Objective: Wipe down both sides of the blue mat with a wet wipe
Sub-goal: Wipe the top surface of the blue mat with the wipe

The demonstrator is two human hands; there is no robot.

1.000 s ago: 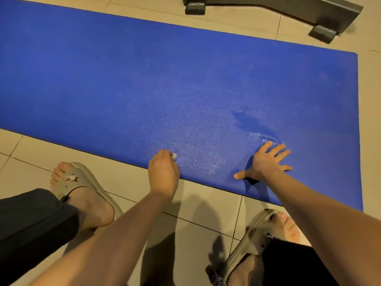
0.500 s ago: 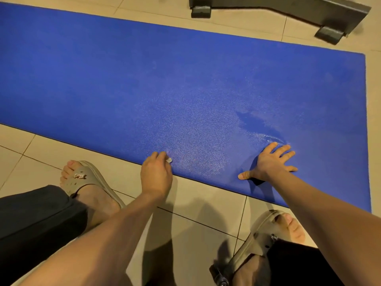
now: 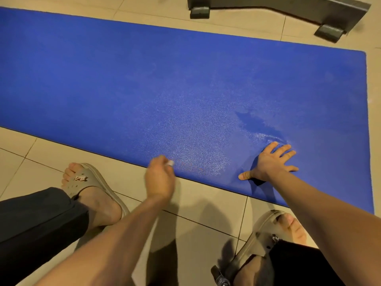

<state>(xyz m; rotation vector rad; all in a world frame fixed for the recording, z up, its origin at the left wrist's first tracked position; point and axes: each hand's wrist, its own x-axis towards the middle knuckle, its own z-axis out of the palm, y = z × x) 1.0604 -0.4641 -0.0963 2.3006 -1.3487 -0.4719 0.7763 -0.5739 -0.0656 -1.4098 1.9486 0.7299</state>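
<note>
The blue mat [image 3: 165,83] lies flat on the tiled floor, stretching from the left edge to the far right. My left hand [image 3: 159,178] is closed around a small white wet wipe [image 3: 170,162] and rests at the mat's near edge; only a corner of the wipe shows past the fingers. My right hand [image 3: 272,162] lies flat with fingers spread on the mat near its near edge, to the right. A darker damp patch [image 3: 253,122] and a small ripple sit just beyond its fingertips.
My feet in beige slippers stand on the tiles before the mat, the left one [image 3: 90,182] and the right one [image 3: 274,234]. A grey metal equipment base [image 3: 288,9] with two feet stands beyond the mat's far edge.
My left hand with the wipe has slid a little left along the mat's near edge and looks blurred. My right hand stays pressed on the mat.
</note>
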